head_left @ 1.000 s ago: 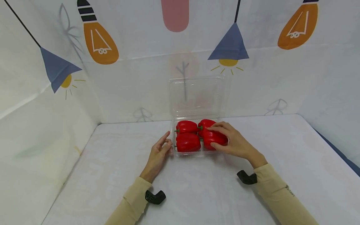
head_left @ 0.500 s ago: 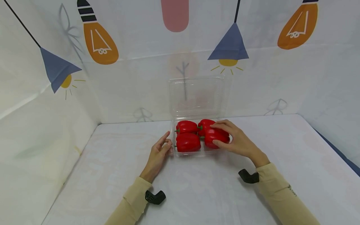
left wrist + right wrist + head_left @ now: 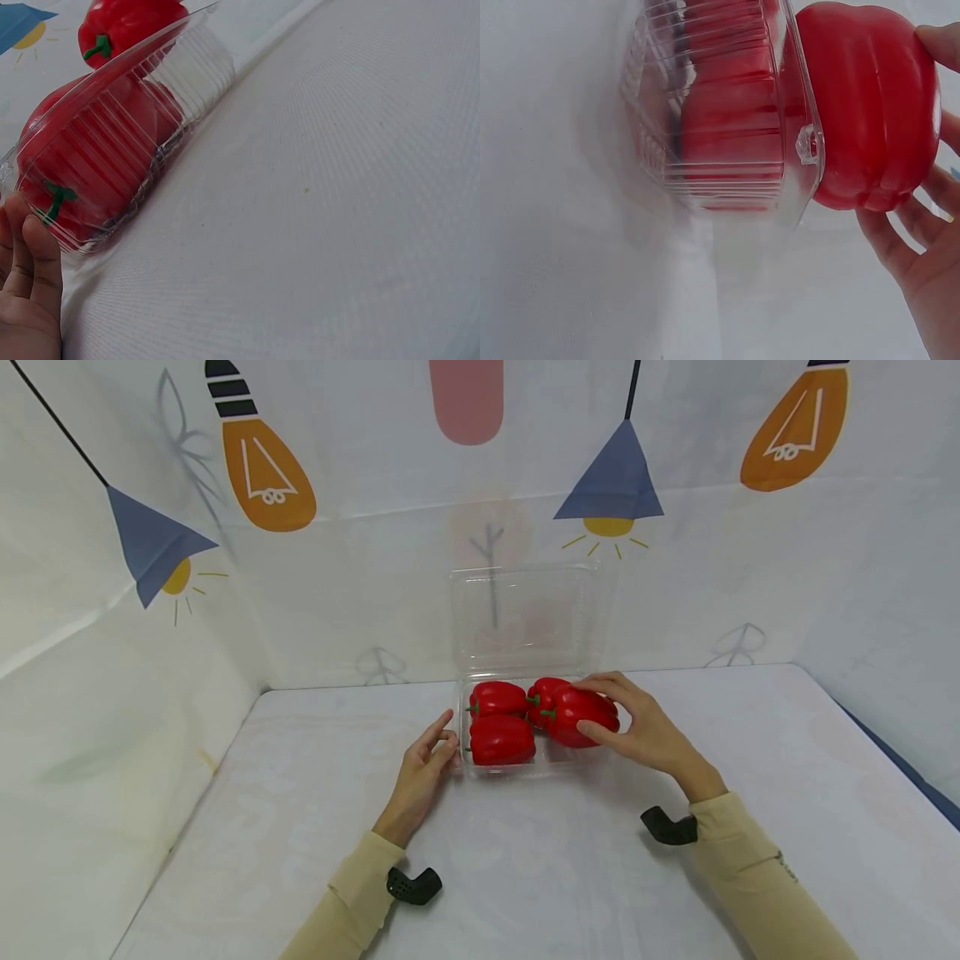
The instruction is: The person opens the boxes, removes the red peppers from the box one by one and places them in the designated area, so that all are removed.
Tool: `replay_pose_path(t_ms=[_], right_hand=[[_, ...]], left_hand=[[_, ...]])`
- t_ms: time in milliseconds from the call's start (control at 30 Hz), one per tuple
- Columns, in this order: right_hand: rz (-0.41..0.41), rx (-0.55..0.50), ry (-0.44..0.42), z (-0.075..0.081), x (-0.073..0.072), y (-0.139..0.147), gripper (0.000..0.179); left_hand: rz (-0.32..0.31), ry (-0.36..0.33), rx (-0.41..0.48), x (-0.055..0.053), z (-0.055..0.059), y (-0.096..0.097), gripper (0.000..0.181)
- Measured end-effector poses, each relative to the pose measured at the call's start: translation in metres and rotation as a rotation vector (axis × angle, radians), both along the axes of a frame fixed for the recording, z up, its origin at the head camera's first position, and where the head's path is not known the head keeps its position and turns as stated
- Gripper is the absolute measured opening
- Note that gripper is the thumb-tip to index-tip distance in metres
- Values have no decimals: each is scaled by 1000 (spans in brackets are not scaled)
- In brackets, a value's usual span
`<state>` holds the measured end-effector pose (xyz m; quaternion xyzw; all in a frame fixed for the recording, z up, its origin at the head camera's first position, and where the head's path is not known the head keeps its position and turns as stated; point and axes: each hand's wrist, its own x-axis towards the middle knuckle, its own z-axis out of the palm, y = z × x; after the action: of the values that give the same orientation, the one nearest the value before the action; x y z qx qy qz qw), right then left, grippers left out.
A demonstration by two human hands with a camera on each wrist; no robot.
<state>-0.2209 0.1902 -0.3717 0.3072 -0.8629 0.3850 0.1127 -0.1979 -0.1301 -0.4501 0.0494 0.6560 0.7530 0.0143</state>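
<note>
My right hand [image 3: 645, 727] grips a red bell pepper [image 3: 581, 717] between thumb and fingers, over the right side of a clear plastic clamshell container [image 3: 202, 67]. In the right wrist view the held bell pepper shows above the container's rim. Two more red bell peppers lie in the left half, a front one [image 3: 501, 740] and a back one [image 3: 497, 699]. Another bell pepper [image 3: 540, 690] lies at the back right, partly hidden by the held one. Nearly straight, the fingers of my left hand [image 3: 422, 768] touch the container's left side.
The container's clear lid [image 3: 525, 627] stands raised at the back, near a white printed curtain [image 3: 360, 585]. A white cloth [image 3: 510, 868] covers the table. Black wrist pieces [image 3: 415, 887] stick out from both beige sleeves.
My right hand has lifted the front right bell pepper, moving up and slightly right with it. A bare part of the container's front right now shows. My left hand has stayed still.
</note>
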Motion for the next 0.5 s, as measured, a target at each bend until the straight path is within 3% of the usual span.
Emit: replay_pose_path(t_ms=[233,500], right_hand=[[3,-29,4,24,15,-6,49],[-34,-70,2,23,13,-1,47]], left_hand=[[-5,2,-10,0,0,0,53],[-1,7,-5,0,0,0,52]])
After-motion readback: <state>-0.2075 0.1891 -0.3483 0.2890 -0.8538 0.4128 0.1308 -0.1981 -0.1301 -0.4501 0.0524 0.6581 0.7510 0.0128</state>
